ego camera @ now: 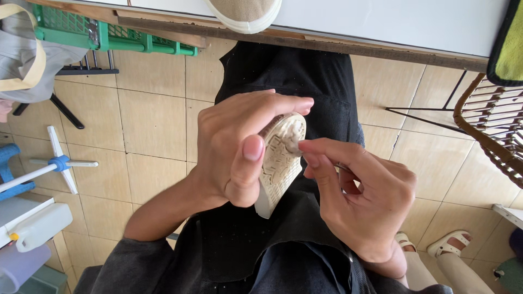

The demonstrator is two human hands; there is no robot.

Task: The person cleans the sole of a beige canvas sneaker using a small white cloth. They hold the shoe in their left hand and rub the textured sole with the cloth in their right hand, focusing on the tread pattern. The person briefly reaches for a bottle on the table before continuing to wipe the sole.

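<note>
You are holding a cream shoe sole (280, 163) at the centre of the frame, above your lap, with its patterned tread side facing up toward you. Your left hand (239, 149) is wrapping around it from the left: the fingers are curling over its upper end and the thumb (248, 163) is lying along its left edge, so this hand is clamping the sole firmly. Your right hand (359, 198), lower right of centre, is pinching thumb and forefinger together right at the tread near the upper end; something thin seems to be pinched there, but it is too small to tell what.

Judging from this, you are working at a spot in the tread, picking or trimming something at it. The next move is calling for a steady left grip and a small, careful motion of the right fingertips, keeping the sole tilted so the grooves stay in sight.

Beneath your hands your black apron (294, 81) is covering your lap. Farther off, the tiled floor (152, 120) is showing at the left, a green crate (109, 35) sits upper left, a wicker chair (493, 128) at the right edge, and another sole (245, 13) is resting on the white surface (392, 22) along the top.
</note>
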